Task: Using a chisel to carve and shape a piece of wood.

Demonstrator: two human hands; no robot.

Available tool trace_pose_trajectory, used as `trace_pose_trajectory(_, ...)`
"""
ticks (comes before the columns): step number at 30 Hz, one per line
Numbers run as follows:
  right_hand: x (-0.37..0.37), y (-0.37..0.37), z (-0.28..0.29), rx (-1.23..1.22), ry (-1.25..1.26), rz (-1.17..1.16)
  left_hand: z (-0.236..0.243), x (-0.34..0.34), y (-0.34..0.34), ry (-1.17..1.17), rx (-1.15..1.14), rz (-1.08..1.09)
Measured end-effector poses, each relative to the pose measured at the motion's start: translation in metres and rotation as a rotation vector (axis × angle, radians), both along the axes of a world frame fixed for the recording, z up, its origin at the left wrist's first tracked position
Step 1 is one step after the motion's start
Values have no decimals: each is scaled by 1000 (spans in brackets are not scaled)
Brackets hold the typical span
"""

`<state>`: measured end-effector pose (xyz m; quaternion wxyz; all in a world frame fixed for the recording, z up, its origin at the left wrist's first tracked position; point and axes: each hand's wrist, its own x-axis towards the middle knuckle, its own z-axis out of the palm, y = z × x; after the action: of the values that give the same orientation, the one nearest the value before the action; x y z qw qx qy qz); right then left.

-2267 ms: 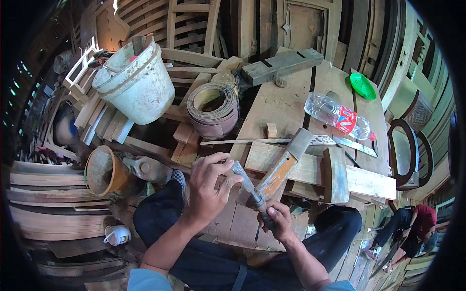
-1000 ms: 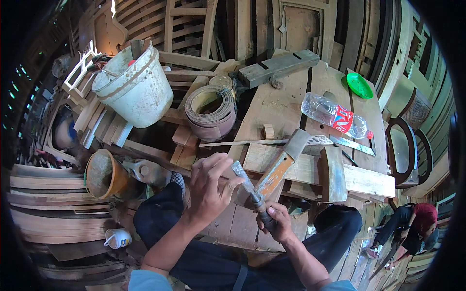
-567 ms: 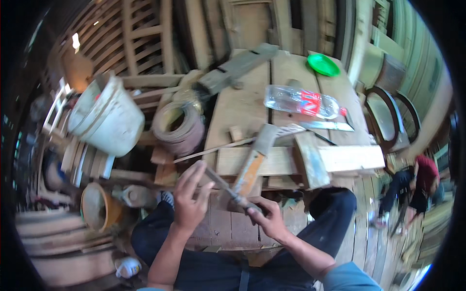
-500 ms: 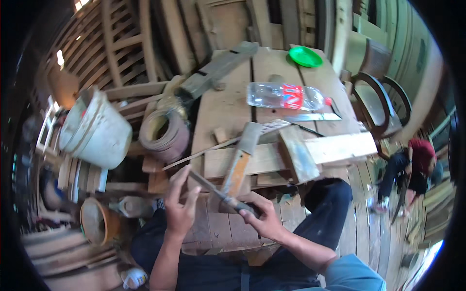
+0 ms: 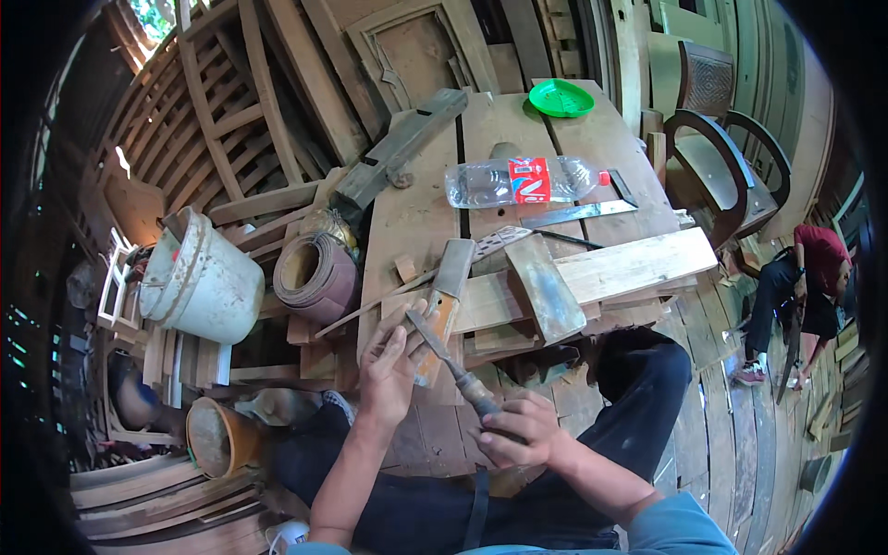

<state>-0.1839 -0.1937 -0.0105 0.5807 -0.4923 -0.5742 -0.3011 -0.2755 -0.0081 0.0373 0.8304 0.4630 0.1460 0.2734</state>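
Note:
My right hand [image 5: 521, 430] is closed around the handle of a chisel [image 5: 450, 364], its blade angled up toward my left. My left hand [image 5: 387, 377] is beside the blade's tip, fingers loosely bent and apart; whether they touch the steel is unclear. Behind the chisel lies an orange-and-grey bar [image 5: 453, 273], with a pale plank [image 5: 646, 264] and a weathered, blue-stained block [image 5: 548, 289] to its right. Farther back are a plastic bottle [image 5: 483, 185] with a red label and a metal square [image 5: 573, 211].
A white bucket [image 5: 208, 287], a sandpaper roll [image 5: 319, 287] and an orange bucket [image 5: 227, 439] stand at left. A green dish [image 5: 561, 95] sits on the slatted bench [image 5: 416, 222]. A dark wooden chair [image 5: 731, 166] is at right, near a co-worker [image 5: 819, 268] bent low.
The view has swung, shifting the bench and buckets within it. My right hand has turned on the handle, showing more of its back; my left hand stays near the blade's tip.

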Motion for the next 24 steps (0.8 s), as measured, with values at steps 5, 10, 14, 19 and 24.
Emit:
trace_pose_trajectory(5, 5, -9, -7, -102, -157, -3, 4, 17, -9, 56, -25, 55)
trace_pose_trajectory(10, 17, -20, -5, -55, -122, 49, 2, 40, -20, 40, -84, 1)
trace_pose_trajectory(14, 25, -26, 12, -50, -42, 112, -1, 62, -36, 76, -100, -130)
trace_pose_trajectory(19, 30, -22, 7, -75, -81, 293, -5, 94, -58, 44, -98, -208)
trace_pose_trajectory(24, 40, -25, 3, -141, 14, 312, -27, 104, -49, 179, -7, -217)
